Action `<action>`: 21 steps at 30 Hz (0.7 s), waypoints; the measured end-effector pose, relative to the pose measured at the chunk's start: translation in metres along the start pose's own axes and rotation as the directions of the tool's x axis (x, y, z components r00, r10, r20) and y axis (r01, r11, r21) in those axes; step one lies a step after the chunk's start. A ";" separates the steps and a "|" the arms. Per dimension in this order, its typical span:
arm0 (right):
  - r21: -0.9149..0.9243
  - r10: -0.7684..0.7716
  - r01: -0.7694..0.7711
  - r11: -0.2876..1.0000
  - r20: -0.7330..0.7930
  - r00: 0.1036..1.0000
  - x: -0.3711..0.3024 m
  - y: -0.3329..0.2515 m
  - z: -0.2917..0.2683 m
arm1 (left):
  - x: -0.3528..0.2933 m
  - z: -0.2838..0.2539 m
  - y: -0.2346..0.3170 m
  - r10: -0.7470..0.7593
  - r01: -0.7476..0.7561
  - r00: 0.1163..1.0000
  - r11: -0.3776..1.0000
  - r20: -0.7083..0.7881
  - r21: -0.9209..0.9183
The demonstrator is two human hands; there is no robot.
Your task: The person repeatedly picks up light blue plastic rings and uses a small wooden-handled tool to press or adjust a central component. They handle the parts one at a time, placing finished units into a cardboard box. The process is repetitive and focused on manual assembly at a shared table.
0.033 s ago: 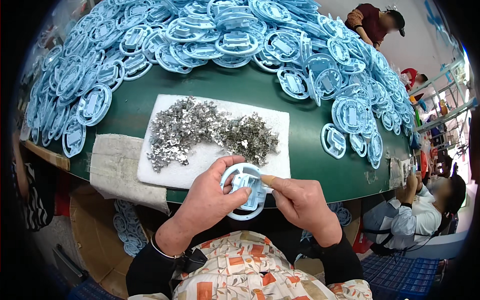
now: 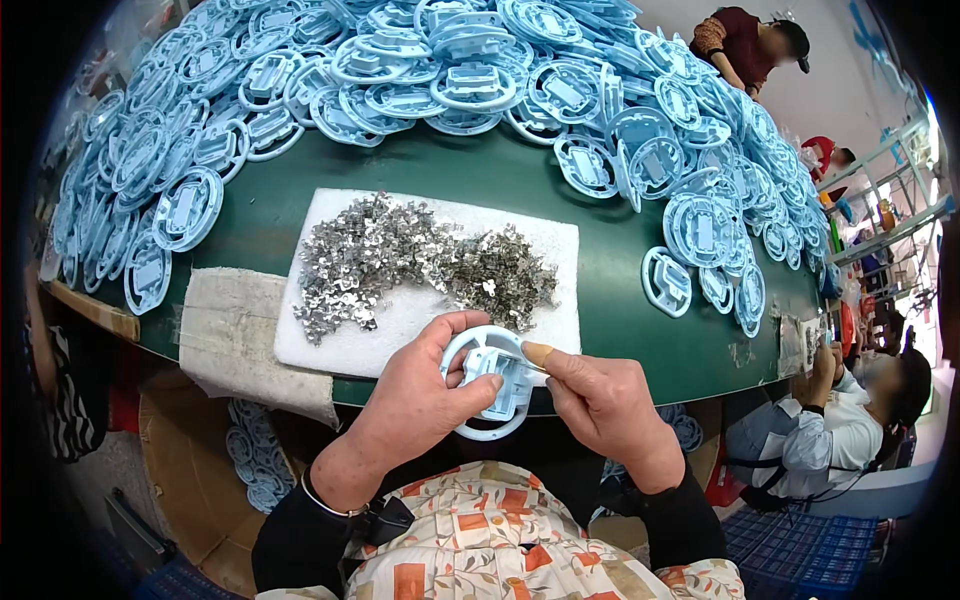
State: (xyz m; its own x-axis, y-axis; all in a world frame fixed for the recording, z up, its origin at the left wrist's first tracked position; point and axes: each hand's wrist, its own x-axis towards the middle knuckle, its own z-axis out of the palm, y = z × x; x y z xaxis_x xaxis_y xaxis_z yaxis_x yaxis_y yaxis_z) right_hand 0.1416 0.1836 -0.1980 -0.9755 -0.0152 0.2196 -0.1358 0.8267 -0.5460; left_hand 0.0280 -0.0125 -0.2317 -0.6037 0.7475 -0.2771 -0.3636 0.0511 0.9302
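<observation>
My left hand (image 2: 418,385) is closed around the left side of a light blue, wheel-shaped plastic part (image 2: 490,434), its thumb lying across the middle. The part has a round rim and a boxy, recessed centre facing up. On the opposite side, my right hand (image 2: 600,400) has its thumb and index finger closed at the rim; a tan cover wraps the index fingertip. Whether a small piece is also pinched there is hidden. Just beyond my hands, a pile of small shiny metal clips (image 2: 385,255) lies on a white foam sheet (image 2: 550,245).
Heaped light blue wheel parts (image 2: 475,85) line the far side of the green table (image 2: 615,310). A greyish cloth-like pad (image 2: 235,315) hangs over the near edge. Below stands a cardboard box (image 2: 185,470) with more blue parts. A person in white (image 2: 835,430) sits at right; others are behind.
My right index fingertip has shifted very slightly at the rim. Everything else looks the same.
</observation>
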 end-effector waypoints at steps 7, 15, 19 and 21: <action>0.091 0.196 -0.199 0.976 0.043 0.980 0.004 -0.004 -0.002 | -0.001 0.000 0.001 -0.026 0.026 1.000 0.999 0.001 -0.046; 0.096 0.239 -0.239 0.966 0.007 0.971 0.009 -0.009 0.004 | -0.002 0.002 0.007 -0.046 0.047 0.999 0.995 0.014 -0.093; 0.080 0.201 -0.201 0.976 0.008 0.980 0.017 -0.009 0.007 | -0.002 0.001 0.006 -0.039 0.039 0.999 0.999 0.029 -0.025; 0.062 0.189 -0.188 0.980 -0.007 0.982 0.020 -0.009 0.007 | -0.003 0.000 0.007 -0.030 0.030 0.999 1.000 0.045 -0.005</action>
State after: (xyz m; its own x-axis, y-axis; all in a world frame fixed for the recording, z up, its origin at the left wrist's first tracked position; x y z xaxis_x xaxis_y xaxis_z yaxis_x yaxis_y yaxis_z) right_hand 0.1221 0.1713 -0.1944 -0.9824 0.1446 0.1180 0.0392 0.7781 -0.6269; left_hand 0.0274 -0.0144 -0.2241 -0.5604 0.7745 -0.2934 -0.3851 0.0699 0.9202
